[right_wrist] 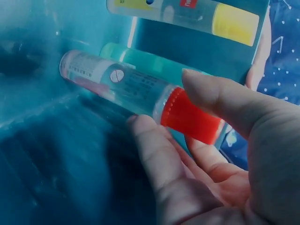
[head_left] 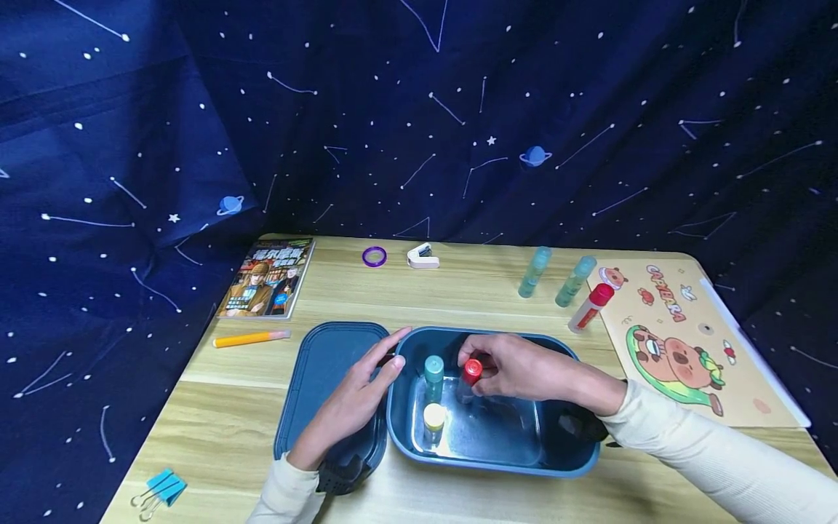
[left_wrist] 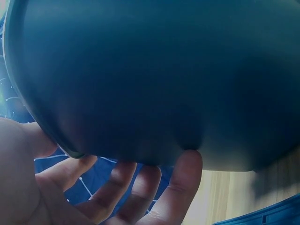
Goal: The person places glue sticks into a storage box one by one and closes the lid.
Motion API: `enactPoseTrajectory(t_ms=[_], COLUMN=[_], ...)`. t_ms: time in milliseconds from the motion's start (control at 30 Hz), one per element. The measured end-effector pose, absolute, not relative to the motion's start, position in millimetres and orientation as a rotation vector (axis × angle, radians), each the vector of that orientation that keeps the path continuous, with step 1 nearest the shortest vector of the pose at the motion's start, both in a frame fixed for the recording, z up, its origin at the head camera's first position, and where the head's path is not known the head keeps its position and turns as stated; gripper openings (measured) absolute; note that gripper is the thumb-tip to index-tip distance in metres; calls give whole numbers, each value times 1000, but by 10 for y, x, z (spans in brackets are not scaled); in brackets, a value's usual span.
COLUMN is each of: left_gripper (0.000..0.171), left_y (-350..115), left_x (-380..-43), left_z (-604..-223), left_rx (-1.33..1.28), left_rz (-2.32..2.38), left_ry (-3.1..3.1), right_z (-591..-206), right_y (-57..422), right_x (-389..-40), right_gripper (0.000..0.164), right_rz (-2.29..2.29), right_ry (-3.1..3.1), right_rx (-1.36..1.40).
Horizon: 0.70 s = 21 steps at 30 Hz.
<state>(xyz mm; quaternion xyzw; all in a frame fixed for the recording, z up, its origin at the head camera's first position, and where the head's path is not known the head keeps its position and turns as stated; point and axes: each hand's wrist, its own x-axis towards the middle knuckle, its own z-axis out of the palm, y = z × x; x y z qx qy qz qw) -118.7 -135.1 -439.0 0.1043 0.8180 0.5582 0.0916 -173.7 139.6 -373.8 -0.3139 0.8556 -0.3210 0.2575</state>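
A dark blue bin stands on the table with a teal-capped glue stick and a yellow-capped glue stick upright at its left end. Inside it, my right hand holds a clear glue stick by its red cap, thumb on one side and fingers on the other. That stick stands upright beside the teal one. Against the bin's left outer wall, my left hand rests with fingers extended, fingertips touching near the rim. The matching blue lid lies partly under my left forearm.
Two teal glue sticks and a red-capped one stand behind the bin, near a capybara folder. Farther left lie a white stapler, purple ring, booklet, orange marker and blue binder clips.
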Motion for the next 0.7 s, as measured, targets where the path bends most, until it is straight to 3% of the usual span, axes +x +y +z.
enactPoseTrajectory(t_ms=[333,533,700], left_gripper=[47,47,47], left_y=[-1363,-1350,-1339], left_x=[-1176,-1184,-1187], left_z=[-4377,-4380,-4383], left_rx=[301,305,311], left_rz=[1671,1672,1674], left_ry=[2428,2429,2431], right_z=[-3338,-3179,-3287], right_y=[1668,2102,2586], right_x=[-1641,-1575,-1625], right_gripper=[39,29,27], right_rz=[-979,-1164,-1279], right_ry=[2399,2636,3010], right_rx=[-829,-784,-569])
